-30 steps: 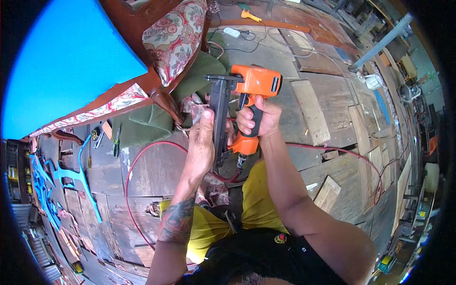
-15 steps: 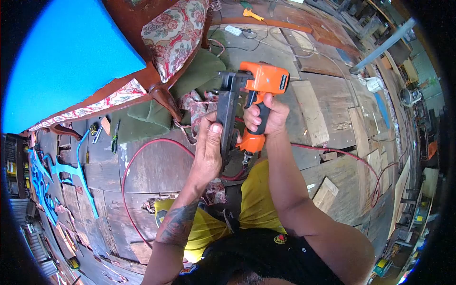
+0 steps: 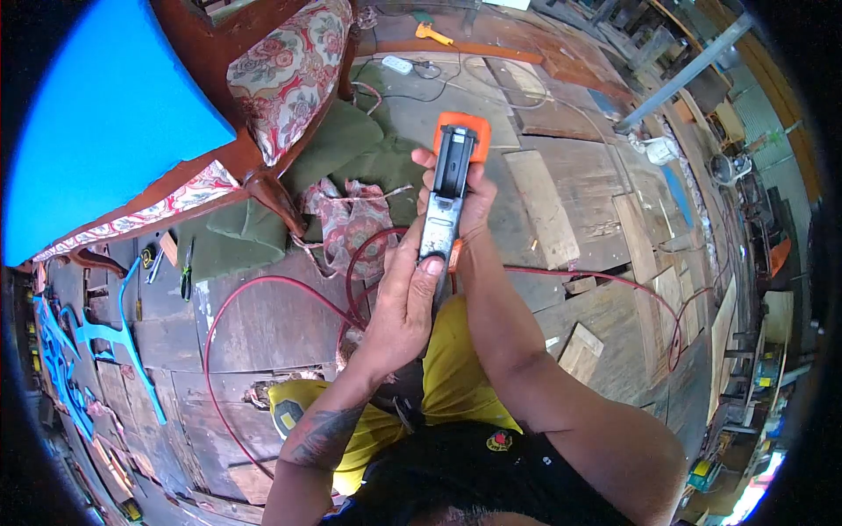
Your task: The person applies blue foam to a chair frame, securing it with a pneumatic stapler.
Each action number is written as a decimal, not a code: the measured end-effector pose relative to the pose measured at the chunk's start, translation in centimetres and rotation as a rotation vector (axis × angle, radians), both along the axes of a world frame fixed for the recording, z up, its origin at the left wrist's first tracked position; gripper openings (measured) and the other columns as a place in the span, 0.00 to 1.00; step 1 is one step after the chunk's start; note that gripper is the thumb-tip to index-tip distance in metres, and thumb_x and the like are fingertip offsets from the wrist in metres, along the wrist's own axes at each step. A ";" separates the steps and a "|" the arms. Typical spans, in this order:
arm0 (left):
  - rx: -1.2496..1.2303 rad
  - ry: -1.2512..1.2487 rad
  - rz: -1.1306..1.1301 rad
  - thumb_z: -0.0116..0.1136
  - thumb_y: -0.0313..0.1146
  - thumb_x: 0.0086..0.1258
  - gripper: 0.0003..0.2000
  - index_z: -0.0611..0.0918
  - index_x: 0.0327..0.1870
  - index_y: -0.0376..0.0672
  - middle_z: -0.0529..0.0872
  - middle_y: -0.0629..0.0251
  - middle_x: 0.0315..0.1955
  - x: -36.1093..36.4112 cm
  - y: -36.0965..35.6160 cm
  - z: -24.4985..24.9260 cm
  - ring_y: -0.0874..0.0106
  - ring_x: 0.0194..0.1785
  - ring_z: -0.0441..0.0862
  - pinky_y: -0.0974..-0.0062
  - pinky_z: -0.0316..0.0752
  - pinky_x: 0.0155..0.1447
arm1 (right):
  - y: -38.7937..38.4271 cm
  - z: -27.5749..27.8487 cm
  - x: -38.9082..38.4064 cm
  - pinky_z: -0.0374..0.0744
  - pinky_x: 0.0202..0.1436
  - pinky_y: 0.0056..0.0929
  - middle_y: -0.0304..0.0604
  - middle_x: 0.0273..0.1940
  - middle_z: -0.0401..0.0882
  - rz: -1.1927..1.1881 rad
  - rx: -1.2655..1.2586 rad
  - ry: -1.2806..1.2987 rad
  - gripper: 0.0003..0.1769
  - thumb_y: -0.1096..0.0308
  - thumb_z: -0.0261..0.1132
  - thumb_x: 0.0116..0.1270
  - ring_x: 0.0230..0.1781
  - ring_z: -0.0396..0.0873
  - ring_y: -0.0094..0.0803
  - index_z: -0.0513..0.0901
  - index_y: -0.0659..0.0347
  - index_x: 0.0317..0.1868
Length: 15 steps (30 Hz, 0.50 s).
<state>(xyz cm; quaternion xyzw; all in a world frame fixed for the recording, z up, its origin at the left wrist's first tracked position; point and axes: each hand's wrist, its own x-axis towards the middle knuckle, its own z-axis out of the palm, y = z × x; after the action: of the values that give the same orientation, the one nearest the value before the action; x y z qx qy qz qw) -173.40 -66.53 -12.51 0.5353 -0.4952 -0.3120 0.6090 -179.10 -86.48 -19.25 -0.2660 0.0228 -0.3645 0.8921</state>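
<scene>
An orange-and-black pneumatic stapler [image 3: 438, 230] is held up in front of my lap, its long magazine side facing me. A dark open channel shows near the orange head, with a worn metal length below it. My left hand [image 3: 401, 294] is closed around the lower magazine, thumb pressed on top. Behind the tool, my right hand [image 3: 476, 200] wraps round the handle, which is mostly hidden. A red air hose [image 3: 272, 280] loops over the floor on both sides of me.
A carved wooden chair [image 3: 270, 188] with floral fabric and blue foam [image 3: 114, 131] stands at upper left. Green cloth [image 3: 241, 241] and a floral scrap [image 3: 351, 219] lie beneath it. Pliers [image 3: 186, 273], blue offcuts [image 3: 114, 329], a power strip [image 3: 397, 65] and loose boards [image 3: 542, 206] are on the floor.
The stapler has turned from a side view so its magazine side faces me, and an open channel is now visible. My left hand has shifted right and down along the magazine.
</scene>
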 end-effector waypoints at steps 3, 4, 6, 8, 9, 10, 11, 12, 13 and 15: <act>-0.010 -0.012 -0.039 0.42 0.35 0.88 0.25 0.61 0.79 0.31 0.75 0.56 0.67 0.0 -0.2 -0.2 0.69 0.71 0.70 0.70 0.63 0.75 | -0.7 -0.3 -0.9 0.65 0.21 0.25 0.27 0.23 0.67 0.056 -0.124 0.164 0.62 0.23 0.75 0.44 0.18 0.67 0.23 0.75 0.70 0.65; -0.012 -0.012 -0.041 0.42 0.35 0.88 0.25 0.61 0.79 0.31 0.75 0.56 0.67 -0.1 -0.2 -0.2 0.69 0.71 0.70 0.70 0.63 0.75 | -0.6 -0.3 -0.9 0.65 0.21 0.25 0.27 0.23 0.67 0.053 -0.125 0.164 0.62 0.23 0.75 0.44 0.18 0.67 0.23 0.75 0.70 0.65; -0.030 -0.031 -0.018 0.42 0.35 0.88 0.25 0.62 0.79 0.31 0.75 0.57 0.67 -0.2 -0.3 -0.2 0.69 0.70 0.71 0.70 0.62 0.75 | -0.6 -0.2 -0.9 0.66 0.21 0.24 0.26 0.22 0.66 0.049 -0.122 0.167 0.62 0.23 0.75 0.43 0.18 0.67 0.22 0.75 0.69 0.65; -0.012 0.012 -0.015 0.42 0.35 0.88 0.25 0.62 0.79 0.31 0.75 0.57 0.66 -0.2 -0.1 -0.4 0.70 0.70 0.71 0.70 0.63 0.75 | -1.0 -0.4 -0.9 0.69 0.21 0.24 0.29 0.25 0.71 0.083 -0.134 0.137 0.61 0.24 0.75 0.45 0.18 0.69 0.22 0.75 0.69 0.65; 0.008 0.056 -0.010 0.42 0.35 0.88 0.25 0.62 0.79 0.32 0.75 0.57 0.66 -0.3 -0.1 -0.5 0.70 0.69 0.71 0.70 0.63 0.75 | -1.1 -0.5 -0.9 0.72 0.21 0.24 0.32 0.27 0.76 0.120 -0.143 0.108 0.60 0.25 0.75 0.46 0.18 0.71 0.22 0.75 0.69 0.65; 0.008 0.056 -0.011 0.42 0.35 0.88 0.25 0.62 0.79 0.32 0.75 0.57 0.66 -0.2 -0.1 -0.4 0.70 0.69 0.71 0.70 0.63 0.75 | -1.0 -0.4 -0.8 0.72 0.21 0.24 0.32 0.27 0.76 0.119 -0.143 0.107 0.60 0.25 0.75 0.46 0.18 0.71 0.22 0.75 0.69 0.65; 0.002 0.078 0.002 0.42 0.35 0.88 0.24 0.63 0.78 0.32 0.76 0.57 0.65 -0.2 -0.2 -0.3 0.70 0.68 0.72 0.70 0.64 0.74 | -0.8 -0.3 -0.7 0.75 0.22 0.24 0.39 0.33 0.80 0.070 -0.127 0.104 0.57 0.27 0.75 0.49 0.19 0.73 0.22 0.75 0.68 0.65; -0.003 0.100 0.014 0.42 0.36 0.88 0.24 0.64 0.78 0.32 0.77 0.58 0.63 -0.2 -0.3 -0.3 0.70 0.67 0.73 0.71 0.65 0.73 | -0.6 -0.3 -0.5 0.78 0.23 0.24 0.45 0.39 0.85 0.020 -0.110 0.100 0.54 0.30 0.76 0.52 0.20 0.75 0.22 0.75 0.67 0.66; -0.003 0.099 0.015 0.42 0.36 0.88 0.24 0.64 0.78 0.32 0.77 0.58 0.63 -0.1 -0.3 -0.5 0.70 0.67 0.73 0.71 0.65 0.73 | -0.5 0.0 -0.5 0.81 0.23 0.21 0.59 0.53 0.85 0.069 -0.087 -0.019 0.48 0.36 0.75 0.58 0.22 0.78 0.21 0.75 0.63 0.68; 0.006 0.157 -0.010 0.44 0.35 0.87 0.24 0.64 0.78 0.34 0.76 0.50 0.64 0.2 -0.2 -1.0 0.62 0.68 0.73 0.66 0.65 0.73 | -0.4 0.4 -0.3 0.80 0.22 0.20 0.60 0.54 0.85 0.049 -0.120 -0.008 0.47 0.38 0.75 0.58 0.21 0.78 0.20 0.75 0.62 0.69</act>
<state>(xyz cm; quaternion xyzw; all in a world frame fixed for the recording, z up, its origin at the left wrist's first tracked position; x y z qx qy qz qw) -173.22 -66.76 -13.50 0.5086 -0.4478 -0.3575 0.6427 -179.37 -86.87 -18.80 -0.3179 -0.0094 -0.3443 0.8833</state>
